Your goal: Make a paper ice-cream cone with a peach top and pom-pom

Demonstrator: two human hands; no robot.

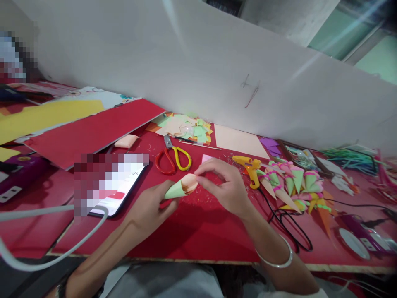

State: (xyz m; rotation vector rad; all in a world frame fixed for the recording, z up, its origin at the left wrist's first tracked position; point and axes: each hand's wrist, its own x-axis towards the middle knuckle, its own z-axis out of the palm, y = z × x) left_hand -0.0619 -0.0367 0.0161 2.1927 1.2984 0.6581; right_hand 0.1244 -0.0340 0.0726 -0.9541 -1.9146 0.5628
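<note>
A small paper cone (176,191), light green outside with a peach piece (190,182) at its mouth, lies tilted between my hands. My left hand (155,203) is closed around the narrow green end. At the wide end, my right hand (221,182) pinches the peach paper's edge between thumb and fingertips. Just behind the right fingers a bit of pink paper (206,158) shows. Scissors (173,156) with one red and one yellow handle lie beyond my hands, blades pointing away. To the right of my right hand rests a yellow glue gun (250,169).
A phone (124,190) and a white cable (77,244) lie on the left, near a red board (99,132). Paper scraps (195,129) and a peach sheet (238,140) sit by the wall. Finished-looking paper cones (293,182), a black cord (293,227) and a purple box (366,231) occupy the right.
</note>
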